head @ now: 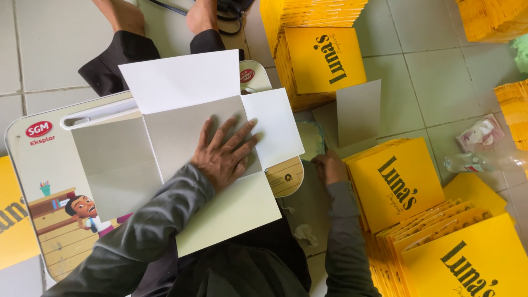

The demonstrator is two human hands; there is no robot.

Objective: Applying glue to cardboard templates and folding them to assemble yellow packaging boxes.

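Observation:
My left hand lies flat with fingers spread on an unfolded grey cardboard box blank with white flaps, pressing its middle panel down. The blank rests on a small lap table with a cartoon print. My right hand is curled at the table's right edge, beside a small shallow greenish dish. Whether its fingers hold anything is hidden.
Stacks of flat yellow printed boxes stand at the top and to the right. A loose grey board lies between them. A plastic bottle and a crumpled wrapper lie on the tiled floor. Another person's feet are at the top.

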